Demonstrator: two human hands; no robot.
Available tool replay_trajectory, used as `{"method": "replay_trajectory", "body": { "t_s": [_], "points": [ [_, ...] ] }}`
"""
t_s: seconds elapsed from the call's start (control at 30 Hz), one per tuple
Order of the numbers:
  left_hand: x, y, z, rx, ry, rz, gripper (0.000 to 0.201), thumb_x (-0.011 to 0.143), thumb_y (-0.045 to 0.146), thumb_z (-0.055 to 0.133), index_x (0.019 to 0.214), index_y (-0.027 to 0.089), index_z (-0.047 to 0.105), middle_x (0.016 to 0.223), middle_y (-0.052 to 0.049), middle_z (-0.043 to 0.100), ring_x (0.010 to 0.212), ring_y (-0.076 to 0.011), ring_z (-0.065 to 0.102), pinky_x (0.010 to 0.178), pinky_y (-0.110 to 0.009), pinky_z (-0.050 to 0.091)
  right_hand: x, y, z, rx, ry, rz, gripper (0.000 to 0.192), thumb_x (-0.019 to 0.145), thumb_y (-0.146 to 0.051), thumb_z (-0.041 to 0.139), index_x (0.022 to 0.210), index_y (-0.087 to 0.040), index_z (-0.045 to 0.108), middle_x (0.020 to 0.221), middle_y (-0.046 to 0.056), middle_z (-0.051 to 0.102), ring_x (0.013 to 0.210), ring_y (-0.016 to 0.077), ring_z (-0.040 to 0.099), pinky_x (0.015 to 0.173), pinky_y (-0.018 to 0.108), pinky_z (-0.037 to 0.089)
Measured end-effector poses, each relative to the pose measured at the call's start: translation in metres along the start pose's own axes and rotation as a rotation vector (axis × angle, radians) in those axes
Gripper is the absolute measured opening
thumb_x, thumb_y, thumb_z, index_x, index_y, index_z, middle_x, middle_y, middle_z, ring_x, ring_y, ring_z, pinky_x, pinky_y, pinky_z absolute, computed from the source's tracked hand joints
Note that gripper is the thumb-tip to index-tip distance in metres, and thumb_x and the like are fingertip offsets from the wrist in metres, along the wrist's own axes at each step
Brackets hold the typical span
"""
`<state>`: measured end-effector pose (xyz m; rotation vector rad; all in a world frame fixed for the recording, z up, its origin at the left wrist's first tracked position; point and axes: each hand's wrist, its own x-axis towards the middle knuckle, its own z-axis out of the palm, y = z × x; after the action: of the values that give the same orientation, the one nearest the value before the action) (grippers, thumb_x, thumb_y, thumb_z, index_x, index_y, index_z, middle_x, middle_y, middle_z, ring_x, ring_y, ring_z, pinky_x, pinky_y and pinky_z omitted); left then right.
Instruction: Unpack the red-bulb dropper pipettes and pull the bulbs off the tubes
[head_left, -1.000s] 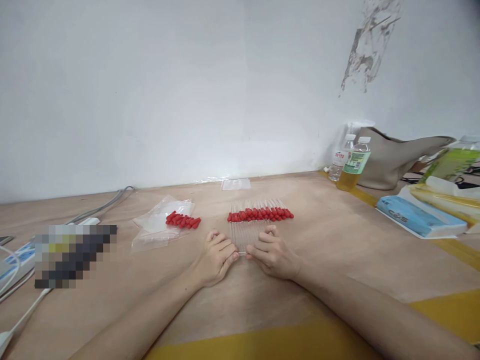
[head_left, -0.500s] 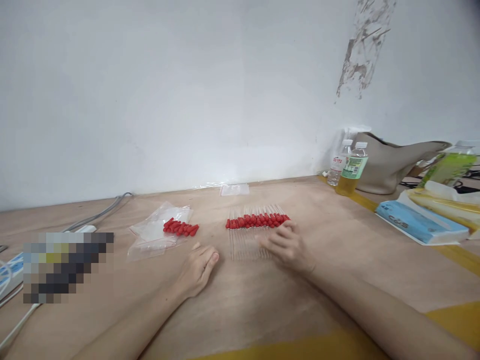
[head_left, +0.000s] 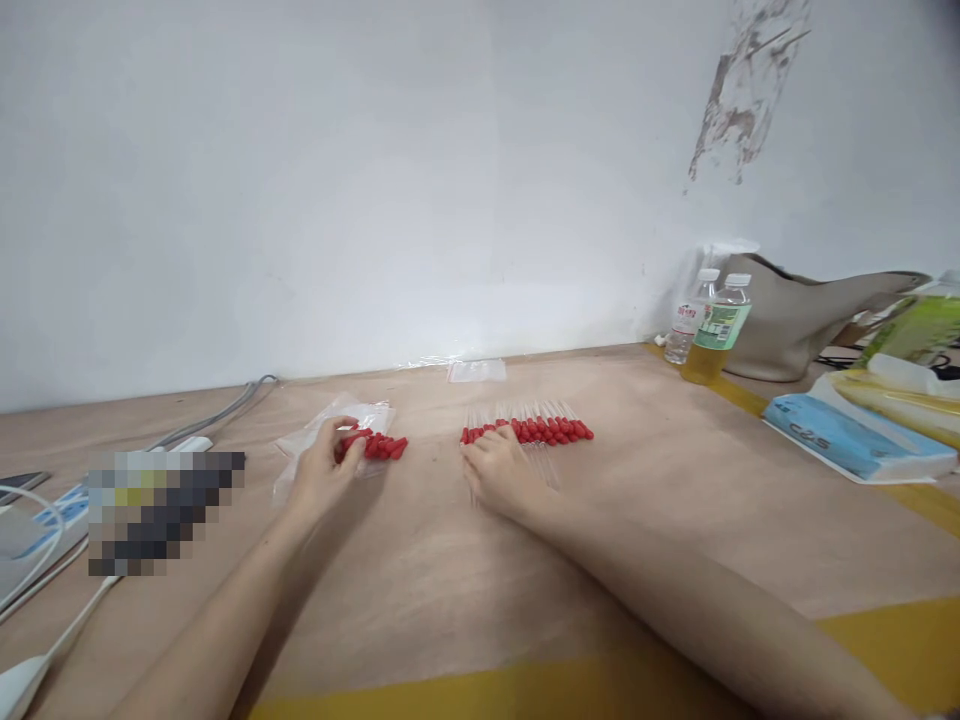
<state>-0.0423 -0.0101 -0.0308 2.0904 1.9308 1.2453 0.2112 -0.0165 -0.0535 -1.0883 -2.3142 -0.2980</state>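
Note:
Two facing rows of thin clear droppers (head_left: 559, 410) with red bulbs lie on the table, red ends meeting in the middle. Over the left end of the near row bends my right hand (head_left: 499, 470). Its fingers are closed and touch the droppers there; what lies between the fingertips is hidden. To the left, a small pile of loose red bulbs (head_left: 386, 447) rests on clear plastic bags (head_left: 300, 452). My left hand (head_left: 322, 470) is at the pile's left side, thumb and fingers apart around some bulbs. No bulb is visibly lifted.
A flat clear bag (head_left: 478, 371) lies by the wall. At right stand two bottles (head_left: 716, 335), a grey-beige container (head_left: 776, 325) and a blue tissue pack (head_left: 847, 435). A power strip (head_left: 187, 447) with cables and a blurred-out patch are at left. Yellow tape (head_left: 420, 695) runs along the front.
My left hand has moved forward and left, from bare table to the bulb pile. My right hand has shifted left along the row, from its right end to its left end. The view has turned slightly.

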Motion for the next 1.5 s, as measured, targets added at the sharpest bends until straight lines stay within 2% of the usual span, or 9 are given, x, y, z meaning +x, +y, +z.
{"method": "replay_trajectory", "body": {
  "t_s": [0.13, 0.27, 0.5, 0.8, 1.1, 1.17, 1.27, 1.4, 1.5],
  "points": [
    [0.009, -0.03, -0.003, -0.06, 0.064, -0.089, 0.031, 0.071, 0.039, 0.05, 0.092, 0.016, 0.058, 0.081, -0.003, 0.063, 0.069, -0.0164, 0.058, 0.064, -0.026, 0.046, 0.009, -0.015, 0.016, -0.136, -0.098, -0.143, 0.016, 0.076, -0.008, 0.044, 0.079, -0.012, 0.06, 0.077, 0.01, 0.06, 0.078, 0.0195, 0.047, 0.072, 0.035, 0.026],
    [0.012, -0.042, 0.0, -0.003, 0.093, -0.074, 0.034, 0.075, 0.036, 0.044, 0.099, 0.018, 0.06, 0.094, -0.005, 0.064, 0.081, -0.0185, 0.059, 0.072, -0.029, 0.047, 0.005, -0.022, 0.023, -0.101, -0.134, -0.114, 0.015, 0.077, -0.015, 0.047, 0.078, -0.012, 0.061, 0.079, 0.01, 0.059, 0.083, 0.0205, 0.045, 0.074, 0.037, 0.025],
    [0.013, -0.029, 0.013, 0.203, 0.111, 0.138, 0.034, 0.079, 0.032, 0.041, 0.105, 0.019, 0.058, 0.101, -0.006, 0.062, 0.087, -0.0202, 0.057, 0.079, -0.032, 0.043, -0.004, -0.022, 0.021, 0.069, -0.143, -0.033, 0.046, 0.076, -0.055, 0.046, 0.078, -0.012, 0.062, 0.08, 0.009, 0.057, 0.089, 0.0212, 0.042, 0.08, 0.038, 0.024],
    [0.012, -0.025, 0.021, 0.466, 0.047, 0.306, 0.028, 0.077, 0.026, 0.044, 0.101, 0.022, 0.058, 0.095, -0.005, 0.064, 0.093, -0.025, 0.051, 0.08, -0.038, 0.033, -0.005, -0.021, 0.02, 0.07, -0.175, -0.028, 0.051, 0.077, -0.059, 0.043, 0.077, -0.012, 0.062, 0.083, 0.011, 0.057, 0.089, 0.0219, 0.041, 0.081, 0.04, 0.023],
    [0.0, -0.007, 0.02, 0.343, 0.223, 0.369, 0.023, 0.076, 0.026, 0.047, 0.095, 0.02, 0.059, 0.101, -0.006, 0.057, 0.097, -0.0234, 0.048, 0.087, -0.037, 0.033, 0.0, -0.007, -0.001, 0.076, -0.035, 0.036, 0.043, 0.075, -0.055, 0.048, 0.086, -0.016, 0.061, 0.086, 0.008, 0.057, 0.086, 0.0204, 0.045, 0.08, 0.037, 0.022],
    [-0.008, 0.011, 0.028, 0.26, 0.157, 0.427, 0.019, 0.077, 0.026, 0.047, 0.09, 0.019, 0.059, 0.096, -0.006, 0.057, 0.093, -0.0214, 0.049, 0.087, -0.036, 0.035, -0.002, 0.009, -0.014, 0.079, 0.013, 0.086, 0.03, 0.079, -0.044, 0.049, 0.084, -0.017, 0.061, 0.083, 0.007, 0.059, 0.084, 0.0187, 0.048, 0.079, 0.035, 0.023],
    [-0.016, 0.04, 0.051, 0.151, -0.091, 0.459, 0.019, 0.078, 0.027, 0.046, 0.091, 0.018, 0.057, 0.093, -0.006, 0.056, 0.091, -0.0191, 0.051, 0.082, -0.033, 0.039, -0.016, 0.04, -0.03, 0.092, 0.097, 0.157, 0.018, 0.081, -0.028, 0.047, 0.079, -0.018, 0.062, 0.076, 0.004, 0.06, 0.077, 0.0156, 0.051, 0.076, 0.032, 0.022],
    [-0.003, 0.063, 0.085, 0.157, -0.301, 0.092, 0.024, 0.079, 0.036, 0.042, 0.084, 0.017, 0.056, 0.086, -0.006, 0.06, 0.082, -0.0186, 0.055, 0.073, -0.029, 0.041, -0.047, 0.073, -0.035, 0.083, 0.173, 0.267, 0.02, 0.08, -0.023, 0.045, 0.068, -0.019, 0.062, 0.065, 0.0, 0.06, 0.065, 0.0123, 0.051, 0.071, 0.031, 0.021],
    [0.018, 0.065, 0.104, 0.184, -0.399, -0.047, 0.028, 0.075, 0.041, 0.045, 0.071, 0.017, 0.058, 0.075, -0.007, 0.063, 0.072, -0.0208, 0.059, 0.063, -0.029, 0.041, -0.066, 0.085, -0.032, 0.081, 0.203, 0.314, 0.02, 0.079, -0.023, 0.045, 0.068, -0.019, 0.061, 0.064, 0.0, 0.058, 0.062, 0.0114, 0.05, 0.07, 0.03, 0.021]
  ]
}}
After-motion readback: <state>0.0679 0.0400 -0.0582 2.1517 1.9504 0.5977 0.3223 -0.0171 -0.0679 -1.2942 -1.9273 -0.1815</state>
